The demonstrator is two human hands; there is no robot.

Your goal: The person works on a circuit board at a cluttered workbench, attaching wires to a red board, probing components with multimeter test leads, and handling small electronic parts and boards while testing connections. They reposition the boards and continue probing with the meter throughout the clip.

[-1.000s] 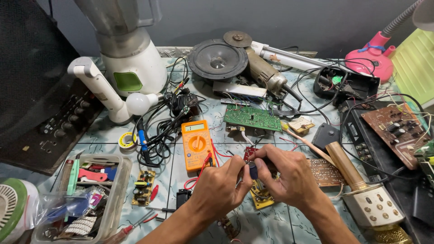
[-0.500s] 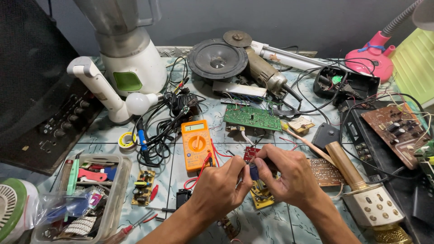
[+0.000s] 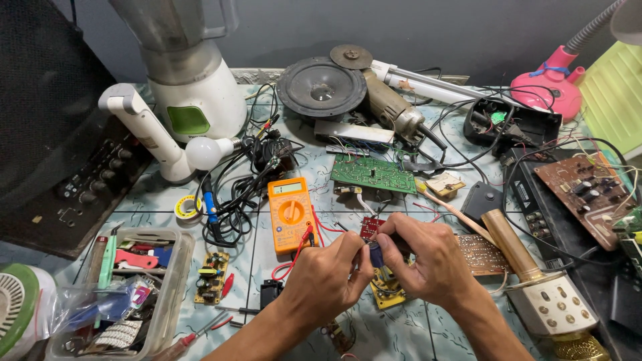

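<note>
Beside the orange multimeter (image 3: 290, 212), left hand (image 3: 326, 279) and right hand (image 3: 428, 259) both pinching a small blue capacitor (image 3: 376, 255).

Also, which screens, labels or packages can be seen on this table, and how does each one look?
Multimeter: orange, upright rectangle with a small pale screen on top, left of the hands.
Plastic bag: clear, crumpled, in the box at bottom left.
Blender: white base with a green square panel, back left.

A single head-worn camera looks steeply down, close over the cluttered tiled table (image 3: 281, 267).
</note>
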